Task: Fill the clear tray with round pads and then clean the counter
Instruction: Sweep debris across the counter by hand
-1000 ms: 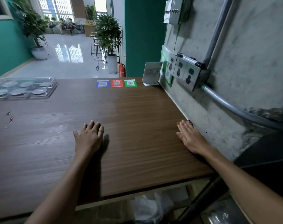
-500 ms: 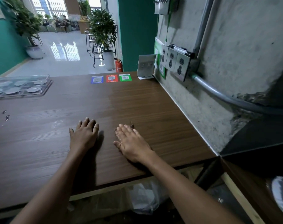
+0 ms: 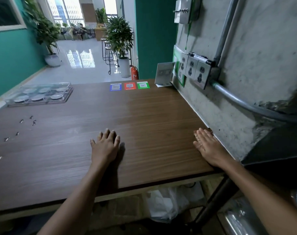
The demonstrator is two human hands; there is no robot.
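Observation:
The clear tray (image 3: 66, 97) lies at the far left of the brown wooden counter (image 3: 152, 119), with several round grey pads (image 3: 57, 96) in its compartments. My left hand (image 3: 105, 146) rests flat on the counter near the middle, fingers straight. Flat on the wood as well, my right hand (image 3: 208, 146) lies by the counter's right edge, close against the concrete wall, fingers together. Neither hand holds anything. Both are far from the tray.
Several small metal bits (image 3: 33, 122) are scattered on the counter's left part. Blue, red and green code stickers (image 3: 129, 86) and a white card stand (image 3: 164, 73) sit at the far edge. Wall sockets (image 3: 193, 69) and a conduit (image 3: 242, 104) line the right wall.
My right hand has slid back to the right, from beside my left hand to the wall edge of the counter. The left hand has stayed in place.

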